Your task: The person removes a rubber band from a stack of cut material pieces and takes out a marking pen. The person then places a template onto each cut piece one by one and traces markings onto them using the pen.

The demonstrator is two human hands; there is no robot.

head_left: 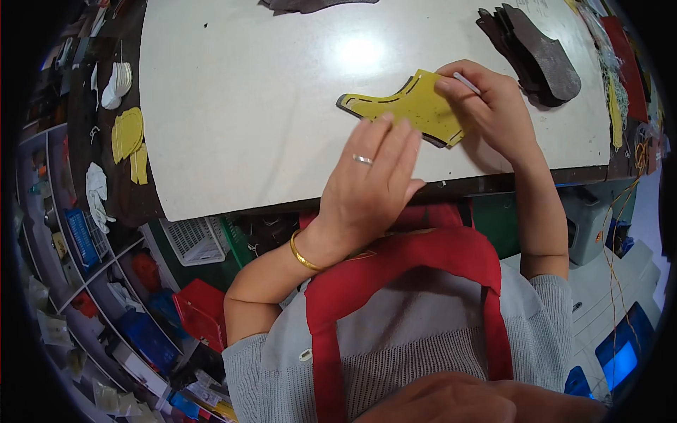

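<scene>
A yellow pattern template (416, 106) with slots along its edges lies over a dark leather-like piece (341, 103), whose rim shows around it. My right hand (504, 113) grips the template's right end between thumb and fingers. A thin, pale pen-like stick (467, 84) is also tucked in that hand. With fingers stretched out, my left hand (367, 176) is at the template's near edge; whether it presses on the piece I cannot tell. A ring and a gold bangle are on my left hand and wrist.
The white work board (233, 113) carries a stack of dark cut pieces (543, 60) at the right and another dark piece (317, 5) at the far edge. Left of the board lie yellow templates (127, 134) and a white glove (96, 192). A white basket (192, 241) sits below.
</scene>
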